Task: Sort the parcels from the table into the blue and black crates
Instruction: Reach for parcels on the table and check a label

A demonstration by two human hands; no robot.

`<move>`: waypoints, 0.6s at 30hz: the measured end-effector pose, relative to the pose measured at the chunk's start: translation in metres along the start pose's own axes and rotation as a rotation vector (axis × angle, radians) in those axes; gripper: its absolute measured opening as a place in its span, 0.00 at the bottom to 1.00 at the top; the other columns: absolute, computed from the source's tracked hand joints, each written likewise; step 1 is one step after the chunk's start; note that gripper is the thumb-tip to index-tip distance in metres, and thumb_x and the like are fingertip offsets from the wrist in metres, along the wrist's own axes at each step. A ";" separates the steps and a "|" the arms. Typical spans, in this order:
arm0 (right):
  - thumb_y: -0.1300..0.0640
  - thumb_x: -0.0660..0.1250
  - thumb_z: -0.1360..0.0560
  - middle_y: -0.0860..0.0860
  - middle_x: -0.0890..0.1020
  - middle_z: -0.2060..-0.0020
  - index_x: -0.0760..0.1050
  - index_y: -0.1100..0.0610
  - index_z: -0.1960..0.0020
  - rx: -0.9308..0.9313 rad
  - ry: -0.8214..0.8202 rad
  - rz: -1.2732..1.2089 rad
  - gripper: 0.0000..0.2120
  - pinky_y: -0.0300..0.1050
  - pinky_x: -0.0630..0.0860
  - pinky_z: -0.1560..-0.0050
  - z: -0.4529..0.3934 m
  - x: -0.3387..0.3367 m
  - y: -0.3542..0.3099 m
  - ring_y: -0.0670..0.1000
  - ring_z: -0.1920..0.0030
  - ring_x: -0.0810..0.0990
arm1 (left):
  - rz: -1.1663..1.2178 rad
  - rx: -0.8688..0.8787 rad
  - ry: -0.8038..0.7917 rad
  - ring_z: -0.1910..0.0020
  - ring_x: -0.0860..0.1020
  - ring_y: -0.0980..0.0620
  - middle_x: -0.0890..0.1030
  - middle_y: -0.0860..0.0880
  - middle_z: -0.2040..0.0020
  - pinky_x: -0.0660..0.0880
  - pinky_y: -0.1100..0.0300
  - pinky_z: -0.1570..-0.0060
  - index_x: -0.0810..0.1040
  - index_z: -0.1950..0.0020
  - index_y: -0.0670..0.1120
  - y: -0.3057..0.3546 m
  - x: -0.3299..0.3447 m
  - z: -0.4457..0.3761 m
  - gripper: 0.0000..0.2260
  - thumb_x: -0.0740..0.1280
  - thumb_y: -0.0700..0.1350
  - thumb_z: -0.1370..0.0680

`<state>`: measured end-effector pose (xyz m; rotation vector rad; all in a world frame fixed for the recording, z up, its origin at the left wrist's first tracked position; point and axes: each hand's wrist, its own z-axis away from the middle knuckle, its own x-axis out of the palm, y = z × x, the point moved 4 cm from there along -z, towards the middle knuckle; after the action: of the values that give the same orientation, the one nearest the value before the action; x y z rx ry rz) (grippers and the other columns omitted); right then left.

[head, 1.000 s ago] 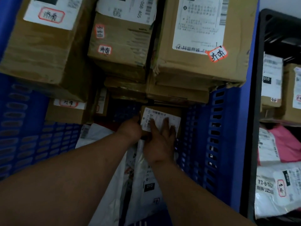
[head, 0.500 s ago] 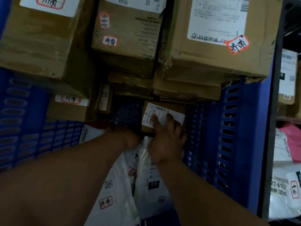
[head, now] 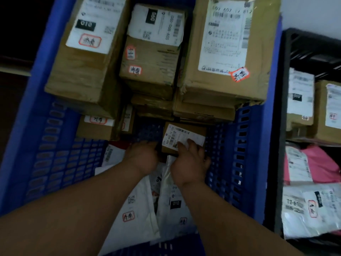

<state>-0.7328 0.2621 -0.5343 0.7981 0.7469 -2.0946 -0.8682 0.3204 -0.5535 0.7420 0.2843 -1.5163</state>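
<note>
The small cardboard parcel (head: 183, 138) I am placing sits low in the blue crate (head: 53, 163), against the bottom of the stacked boxes, label up. A second ago my right hand (head: 190, 164) lay with fingers stretched flat over its label; now they have drawn back toward the near edge, only the tips resting on the label's corner, fingers bent but closed round nothing. My left hand (head: 143, 159) has stayed at the parcel's left edge; its fingers are hidden beneath it, so I cannot tell its grip. I judge the parcel set down and this drop nearly finished. Counting outward: three large boxes on top of the stack, at least two white mailer bags (head: 173, 204) under my wrists, and one black crate (head: 282, 126) to the right holding more parcels.
</note>
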 end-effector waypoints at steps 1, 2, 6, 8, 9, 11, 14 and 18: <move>0.57 0.58 0.24 0.49 0.54 0.22 0.59 0.45 0.23 0.004 -0.026 -0.010 0.30 0.58 0.46 0.29 0.006 -0.005 -0.001 0.54 0.24 0.50 | 0.068 -0.013 0.021 0.29 0.66 0.45 0.65 0.43 0.25 0.64 0.56 0.31 0.60 0.23 0.49 0.002 -0.006 0.007 0.21 0.55 0.48 0.16; 0.56 0.58 0.24 0.50 0.56 0.22 0.60 0.46 0.24 0.011 -0.057 -0.024 0.29 0.57 0.47 0.29 0.011 -0.010 -0.002 0.54 0.25 0.51 | 0.139 -0.031 0.033 0.28 0.65 0.45 0.63 0.43 0.24 0.64 0.57 0.31 0.59 0.22 0.48 0.006 -0.012 0.016 0.21 0.55 0.47 0.16; 0.58 0.57 0.23 0.50 0.63 0.26 0.67 0.50 0.27 -0.025 -0.138 -0.055 0.24 0.53 0.55 0.32 0.041 -0.040 -0.009 0.56 0.29 0.59 | 0.407 -0.090 0.117 0.34 0.69 0.48 0.66 0.42 0.26 0.66 0.65 0.40 0.64 0.25 0.41 0.025 -0.035 0.056 0.19 0.55 0.44 0.16; 0.58 0.56 0.23 0.51 0.67 0.29 0.69 0.52 0.29 -0.090 -0.130 -0.029 0.22 0.51 0.58 0.35 0.059 -0.061 -0.011 0.56 0.32 0.63 | 0.484 -0.101 0.165 0.35 0.70 0.48 0.68 0.42 0.27 0.65 0.67 0.46 0.66 0.26 0.40 0.038 -0.044 0.080 0.18 0.55 0.43 0.16; 0.58 0.56 0.23 0.52 0.68 0.30 0.69 0.52 0.30 -0.125 -0.124 -0.022 0.22 0.50 0.60 0.36 0.069 -0.071 -0.011 0.56 0.33 0.64 | 0.499 -0.107 0.180 0.33 0.69 0.48 0.67 0.42 0.26 0.65 0.66 0.43 0.65 0.25 0.41 0.044 -0.048 0.092 0.19 0.55 0.43 0.16; 0.57 0.56 0.22 0.53 0.69 0.32 0.70 0.52 0.29 -0.181 -0.111 -0.026 0.21 0.50 0.63 0.36 0.087 -0.091 -0.011 0.57 0.34 0.66 | 0.514 -0.117 0.202 0.28 0.66 0.47 0.65 0.44 0.25 0.63 0.63 0.36 0.62 0.24 0.43 0.057 -0.054 0.116 0.20 0.55 0.43 0.16; 0.56 0.56 0.21 0.54 0.70 0.32 0.71 0.52 0.30 -0.233 -0.067 -0.083 0.20 0.50 0.66 0.36 0.115 -0.123 -0.007 0.56 0.33 0.67 | 0.518 -0.105 0.264 0.30 0.68 0.47 0.67 0.44 0.26 0.64 0.63 0.39 0.64 0.25 0.43 0.080 -0.068 0.152 0.20 0.56 0.44 0.17; 0.55 0.57 0.20 0.54 0.69 0.32 0.71 0.55 0.30 -0.259 0.025 -0.156 0.19 0.51 0.70 0.35 0.159 -0.163 0.010 0.57 0.33 0.68 | 0.462 -0.031 0.316 0.35 0.72 0.48 0.72 0.45 0.29 0.67 0.64 0.46 0.67 0.26 0.46 0.114 -0.084 0.198 0.19 0.57 0.46 0.17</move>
<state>-0.6868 0.2139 -0.3160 0.6416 1.0992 -2.0703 -0.8189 0.2567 -0.3233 0.9494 0.3442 -0.9559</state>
